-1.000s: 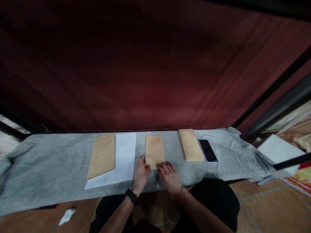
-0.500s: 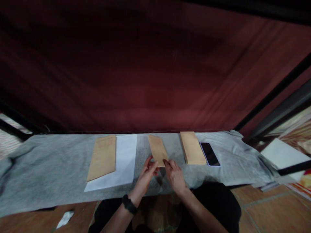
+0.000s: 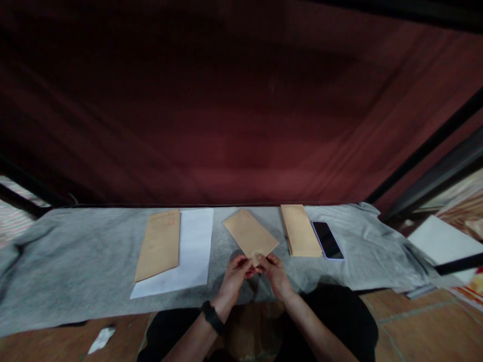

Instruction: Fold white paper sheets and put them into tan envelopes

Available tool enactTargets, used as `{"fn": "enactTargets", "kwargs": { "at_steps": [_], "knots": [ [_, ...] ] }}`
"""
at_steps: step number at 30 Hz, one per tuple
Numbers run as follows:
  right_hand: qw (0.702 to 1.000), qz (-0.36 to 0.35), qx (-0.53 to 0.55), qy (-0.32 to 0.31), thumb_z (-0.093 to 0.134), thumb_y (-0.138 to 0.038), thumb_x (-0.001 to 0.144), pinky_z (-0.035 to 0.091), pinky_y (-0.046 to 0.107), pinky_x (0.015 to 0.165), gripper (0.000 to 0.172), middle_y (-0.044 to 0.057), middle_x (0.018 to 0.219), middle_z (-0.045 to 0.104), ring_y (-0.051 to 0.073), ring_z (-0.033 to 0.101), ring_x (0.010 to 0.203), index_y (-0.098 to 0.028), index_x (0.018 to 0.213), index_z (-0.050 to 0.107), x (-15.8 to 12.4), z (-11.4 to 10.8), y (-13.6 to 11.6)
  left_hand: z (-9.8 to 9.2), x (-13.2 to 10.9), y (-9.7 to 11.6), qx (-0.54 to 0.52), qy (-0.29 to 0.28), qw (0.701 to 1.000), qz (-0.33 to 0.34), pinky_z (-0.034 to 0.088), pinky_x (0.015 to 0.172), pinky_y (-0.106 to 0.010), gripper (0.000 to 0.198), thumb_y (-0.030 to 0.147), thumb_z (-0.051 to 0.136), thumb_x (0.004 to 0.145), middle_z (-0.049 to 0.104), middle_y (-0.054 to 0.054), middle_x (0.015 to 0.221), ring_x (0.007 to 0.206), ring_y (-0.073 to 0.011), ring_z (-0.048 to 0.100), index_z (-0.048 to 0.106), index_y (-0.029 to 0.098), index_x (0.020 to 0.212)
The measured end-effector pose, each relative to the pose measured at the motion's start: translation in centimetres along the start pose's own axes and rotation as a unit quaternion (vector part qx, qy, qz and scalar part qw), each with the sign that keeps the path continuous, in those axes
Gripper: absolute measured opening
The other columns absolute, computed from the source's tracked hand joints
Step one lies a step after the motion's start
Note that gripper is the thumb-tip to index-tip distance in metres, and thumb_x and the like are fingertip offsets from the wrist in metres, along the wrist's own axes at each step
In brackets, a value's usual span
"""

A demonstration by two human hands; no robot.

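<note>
Between my two hands is a brown paper envelope [image 3: 250,233], turned at a slant with its near corner pinched. My left hand [image 3: 237,271] grips that corner from the left, thumb on top. From the other side my right hand [image 3: 273,270] pinches the same corner, its fingers close to the left ones. To the right lies a stack of brown envelopes [image 3: 301,231]. Another brown envelope [image 3: 159,245], with faint red print at its top, rests on white paper [image 3: 195,251] at the left.
A grey cloth [image 3: 83,261] covers the low bench. Beside the envelope stack is a phone [image 3: 327,240] with a dark screen. A dark red panel [image 3: 241,125] rises behind the bench. White scrap [image 3: 101,339] lies on the tiled floor.
The envelope has been turned so its near corner points at me, and more of its face shows. My hands have come closer together at that corner.
</note>
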State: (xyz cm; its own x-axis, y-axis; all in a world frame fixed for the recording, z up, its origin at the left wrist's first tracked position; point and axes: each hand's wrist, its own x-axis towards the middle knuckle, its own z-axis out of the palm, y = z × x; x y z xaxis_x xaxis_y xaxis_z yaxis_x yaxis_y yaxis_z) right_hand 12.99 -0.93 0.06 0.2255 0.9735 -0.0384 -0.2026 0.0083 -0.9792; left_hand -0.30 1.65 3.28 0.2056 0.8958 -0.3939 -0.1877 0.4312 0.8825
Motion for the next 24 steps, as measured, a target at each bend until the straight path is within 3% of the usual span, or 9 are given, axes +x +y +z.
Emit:
{"fn": "enactTargets", "kwargs": {
  "at_steps": [5, 10, 15, 17, 19, 20, 22, 24],
  "knots": [
    [0.999, 0.024, 0.008, -0.040, 0.057, -0.043, 0.094, 0.061, 0.047, 0.082, 0.021, 0.007, 0.095, 0.076, 0.024, 0.073, 0.084, -0.025, 0.094, 0.068, 0.3, -0.1, 0.9, -1.1, 0.4, 0.8, 0.013, 0.012, 1.000, -0.014, 0.053, 0.061, -0.028, 0.039, 0.045, 0.082, 0.062, 0.073, -0.003, 0.071, 0.065, -0.0189, 0.071, 0.063, 0.018, 0.083],
    [0.990, 0.100, 0.042, -0.091, 0.059, -0.044, 0.093, 0.056, 0.047, 0.093, 0.024, 0.009, 0.102, 0.074, 0.024, 0.070, 0.097, -0.023, 0.096, 0.070, 0.1, 0.0, 0.2, -2.0, 1.2, 0.7, 0.001, 0.006, 1.000, -0.022, 0.053, 0.062, -0.029, 0.043, 0.046, 0.081, 0.062, 0.072, -0.003, 0.071, 0.065, -0.0190, 0.071, 0.058, 0.019, 0.087],
    [0.967, 0.206, 0.005, -0.150, 0.073, -0.055, 0.078, 0.059, 0.038, 0.069, 0.042, 0.011, 0.089, 0.074, 0.021, 0.069, 0.073, -0.015, 0.091, 0.074, -0.3, -0.1, -1.6, -4.6, 2.4, 0.5, 0.131, 0.007, 0.991, -0.015, 0.045, 0.047, -0.023, 0.033, 0.043, 0.072, 0.066, 0.062, 0.006, 0.053, 0.046, -0.0130, 0.060, 0.049, 0.023, 0.078],
    [0.974, 0.159, -0.051, -0.153, 0.062, -0.061, 0.085, 0.058, 0.037, 0.066, 0.046, 0.010, 0.087, 0.073, 0.021, 0.068, 0.071, -0.016, 0.089, 0.074, -0.3, -0.2, -2.2, -5.8, 2.5, 0.6, 0.163, -0.006, 0.986, -0.025, 0.043, 0.043, -0.022, 0.031, 0.043, 0.070, 0.066, 0.059, 0.007, 0.048, 0.041, -0.0130, 0.057, 0.048, 0.023, 0.076],
    [0.976, 0.041, -0.162, -0.138, 0.048, -0.058, 0.096, 0.058, 0.039, 0.080, 0.047, 0.010, 0.098, 0.074, 0.023, 0.070, 0.087, -0.020, 0.099, 0.074, -0.4, -0.1, -2.7, -6.6, 2.4, 0.8, 0.173, -0.013, 0.984, -0.033, 0.042, 0.042, -0.022, 0.030, 0.042, 0.069, 0.066, 0.060, 0.007, 0.048, 0.040, -0.0130, 0.056, 0.047, 0.024, 0.075],
    [0.964, -0.027, -0.229, -0.134, 0.043, -0.054, 0.099, 0.056, 0.041, 0.090, 0.045, 0.010, 0.109, 0.073, 0.023, 0.069, 0.100, -0.021, 0.109, 0.072, -0.5, -0.1, -2.8, -6.8, 2.3, 0.8, 0.178, -0.013, 0.983, -0.036, 0.043, 0.042, -0.022, 0.029, 0.042, 0.068, 0.066, 0.061, 0.006, 0.050, 0.040, -0.0129, 0.056, 0.047, 0.024, 0.075],
    [0.911, -0.142, -0.359, -0.146, 0.039, -0.043, 0.103, 0.045, 0.044, 0.109, 0.042, 0.010, 0.135, 0.063, 0.024, 0.057, 0.126, -0.022, 0.132, 0.062, -0.9, -0.1, -2.4, -6.9, 2.2, 0.9, 0.185, -0.011, 0.982, -0.039, 0.043, 0.043, -0.022, 0.028, 0.042, 0.067, 0.068, 0.062, 0.006, 0.052, 0.041, -0.0125, 0.057, 0.047, 0.023, 0.076],
    [0.836, -0.225, -0.469, -0.173, 0.040, -0.036, 0.104, 0.037, 0.047, 0.117, 0.047, 0.010, 0.152, 0.048, 0.024, 0.044, 0.141, -0.021, 0.148, 0.047, -1.3, -0.2, -1.4, -6.7, 2.2, 0.9, 0.191, -0.004, 0.981, -0.040, 0.044, 0.044, -0.022, 0.028, 0.042, 0.067, 0.070, 0.062, 0.006, 0.053, 0.043, -0.0130, 0.059, 0.048, 0.023, 0.078]
  ]
}}
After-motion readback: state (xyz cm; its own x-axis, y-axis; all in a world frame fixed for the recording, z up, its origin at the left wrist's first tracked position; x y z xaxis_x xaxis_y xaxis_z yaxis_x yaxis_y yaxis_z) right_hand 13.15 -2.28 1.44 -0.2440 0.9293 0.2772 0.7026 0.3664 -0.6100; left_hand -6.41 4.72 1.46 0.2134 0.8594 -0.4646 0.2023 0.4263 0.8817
